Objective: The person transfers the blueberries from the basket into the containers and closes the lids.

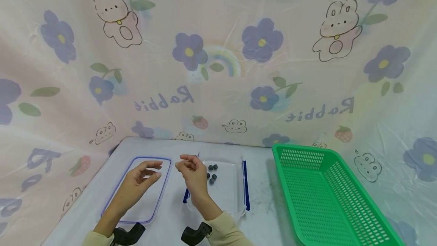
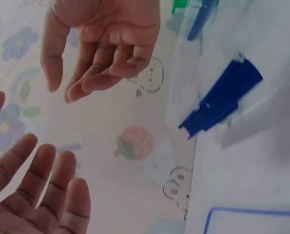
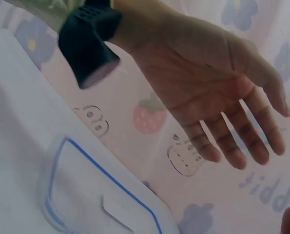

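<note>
My left hand point(image 1: 134, 185) hovers over a clear lid point(image 1: 146, 204) with a blue rim, its fingers loosely bent and nothing between them. To its right, my right hand point(image 1: 196, 179) is raised over the left side of a clear plastic box point(image 1: 228, 193), also holding nothing. Several small dark blueberries point(image 1: 212, 180) lie inside that box, partly hidden behind the right hand. In the left wrist view, the palm of the right hand point(image 2: 110, 39) faces the left fingertips point(image 2: 76, 195), with a gap between. The left hand point(image 3: 208, 87) shows empty in the right wrist view.
A blue locking flap point(image 1: 246, 185) stands up along the box's right side; another point(image 2: 222, 97) shows in the left wrist view. At the right stands a large green plastic basket point(image 1: 283, 196). A patterned curtain point(image 1: 218, 98) hangs behind the white table point(image 1: 263, 200).
</note>
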